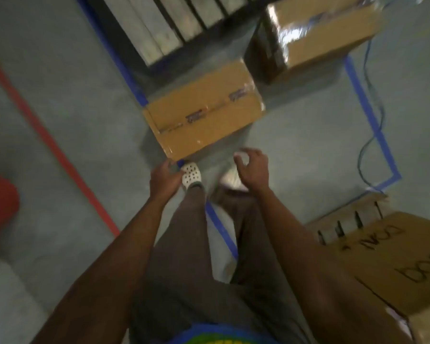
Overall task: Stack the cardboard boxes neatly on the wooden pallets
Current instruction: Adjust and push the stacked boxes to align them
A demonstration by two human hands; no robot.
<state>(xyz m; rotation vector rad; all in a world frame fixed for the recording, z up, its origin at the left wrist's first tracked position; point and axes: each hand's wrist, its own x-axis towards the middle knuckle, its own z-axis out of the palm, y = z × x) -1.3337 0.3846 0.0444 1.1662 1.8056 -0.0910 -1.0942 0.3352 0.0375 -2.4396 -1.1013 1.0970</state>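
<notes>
Cardboard box (pixel 204 112) lies on the floor (pixel 60 108) just short of the pallet (pixel 159 28); left hand (pixel 163 178) and right hand (pixel 253 167) hover at its near edge, empty, fingers loosely curled, seemingly poised to lift it.

The flat cardboard sheet (pixel 395 256) carries upside-down handwritten marker letters, too blurred to read surely. Printed marks on the cardboard box's (pixel 209 130) tape (pixel 196 117) are illegible.

Bare forearms; grey-brown trousers (pixel 184 256); white perforated clog (pixel 191 175); blue-green shirt hem (pixel 219 336).
</notes>
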